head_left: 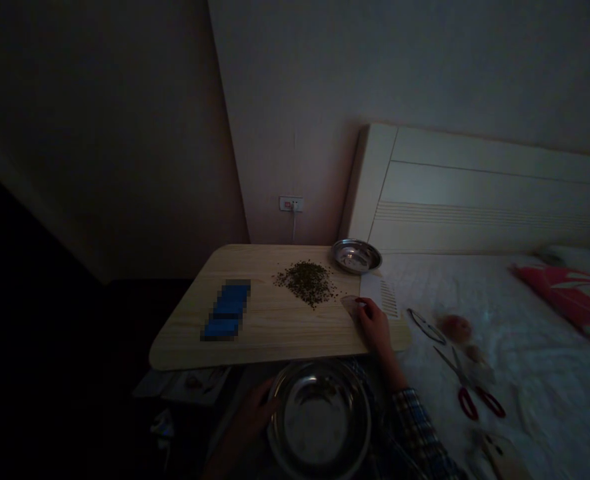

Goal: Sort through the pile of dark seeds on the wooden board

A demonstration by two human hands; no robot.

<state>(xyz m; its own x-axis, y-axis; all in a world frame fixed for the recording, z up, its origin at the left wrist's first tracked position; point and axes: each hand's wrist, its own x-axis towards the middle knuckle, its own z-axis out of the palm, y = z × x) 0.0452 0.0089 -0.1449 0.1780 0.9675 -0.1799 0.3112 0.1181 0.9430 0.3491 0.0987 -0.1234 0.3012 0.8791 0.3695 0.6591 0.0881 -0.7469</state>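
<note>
The room is dim. My left hand point(253, 412) grips the left rim of a large steel bowl point(319, 417) held below the near edge of a light wooden table point(255, 333). My right hand point(373, 324) rests on the table's right part, fingers closed on a small pale flat piece point(349, 304) that I cannot name. A pile of small dark seeds or leaves point(307, 281) lies just left of that hand. A small steel dish point(356, 256) stands at the table's far right corner.
A blue object point(227, 310) lies on the table's left half. A bed with white sheet point(515, 347) lies to the right, with red-handled scissors point(469, 390), a wire loop point(425, 325) and a red pillow point(569, 293). A wall socket point(291, 203) is behind.
</note>
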